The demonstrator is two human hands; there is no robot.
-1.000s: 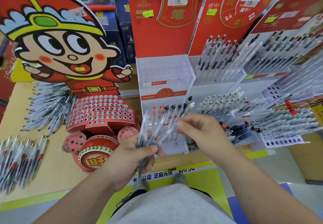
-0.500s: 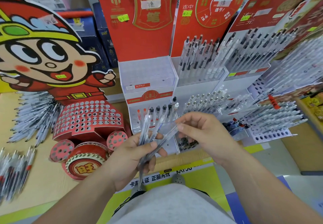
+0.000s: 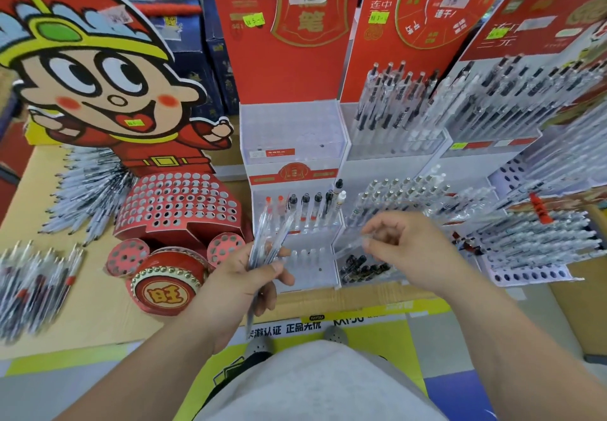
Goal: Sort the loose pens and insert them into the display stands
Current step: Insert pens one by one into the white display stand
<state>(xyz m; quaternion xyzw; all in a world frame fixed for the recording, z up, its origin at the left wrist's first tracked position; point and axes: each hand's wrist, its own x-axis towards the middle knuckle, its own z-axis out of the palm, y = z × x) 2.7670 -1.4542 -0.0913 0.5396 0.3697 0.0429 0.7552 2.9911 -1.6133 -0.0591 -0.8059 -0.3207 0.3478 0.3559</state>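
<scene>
My left hand point(image 3: 244, 284) grips a bunch of clear pens point(image 3: 267, 240) that fan upward in front of the white tiered display stand point(image 3: 295, 256). My right hand point(image 3: 405, 251) pinches a single clear pen point(image 3: 349, 245), held apart from the bunch and lying nearly flat over the stand's right side. The stand's middle tier holds a row of upright pens point(image 3: 303, 205) with red and black caps. Its lower tier shows vacant holes.
A red cartoon-figure stand point(image 3: 177, 203) with many vacant holes sits at left. Loose pens lie in piles behind it point(image 3: 82, 197) and at the far left point(image 3: 36, 276). Filled pen displays point(image 3: 492, 108) crowd the right. A bag of dark caps point(image 3: 364, 267) lies below my right hand.
My right hand has drawn one pen out of the bunch and moved it rightward, away from my left hand. The view has shifted slightly.
</scene>
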